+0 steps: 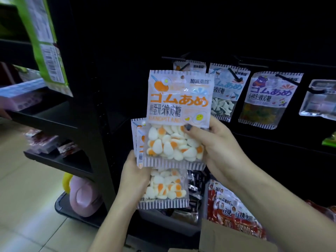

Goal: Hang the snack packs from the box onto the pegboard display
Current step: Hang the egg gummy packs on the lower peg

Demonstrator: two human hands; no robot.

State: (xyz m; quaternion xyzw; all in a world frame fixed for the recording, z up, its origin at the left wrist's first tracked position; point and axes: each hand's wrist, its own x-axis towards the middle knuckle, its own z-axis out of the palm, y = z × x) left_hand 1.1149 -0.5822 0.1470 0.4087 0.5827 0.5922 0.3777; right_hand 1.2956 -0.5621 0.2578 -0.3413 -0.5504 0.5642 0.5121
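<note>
Head view: at the centre, the right hand (212, 144) grasps a fried-egg gummy pack (179, 117) by its right edge, thumb curled over the clear window, holding it upright in front of the dark pegboard (272, 33). Just below, toward 7 o'clock, the left hand (133, 176) grips a small stack of the same packs (163, 188), fingers curled behind and thumb on the front; the top pack overlaps this stack. At 1 o'clock from the raised pack, another egg pack (192, 66) already hangs on a peg, mostly hidden behind it. Further toward 2 and 3 o'clock hang a shark gummy pack (227, 91), a bear gummy pack (267, 99) and a silvery pack (320, 99), each on its own hook. At 5 o'clock, a cardboard box (227, 239) shows its open flap, with red snack bags (234, 211) just above it. At 10 o'clock, a green packet (47, 42) hangs beside black shelves (54, 120)
</note>
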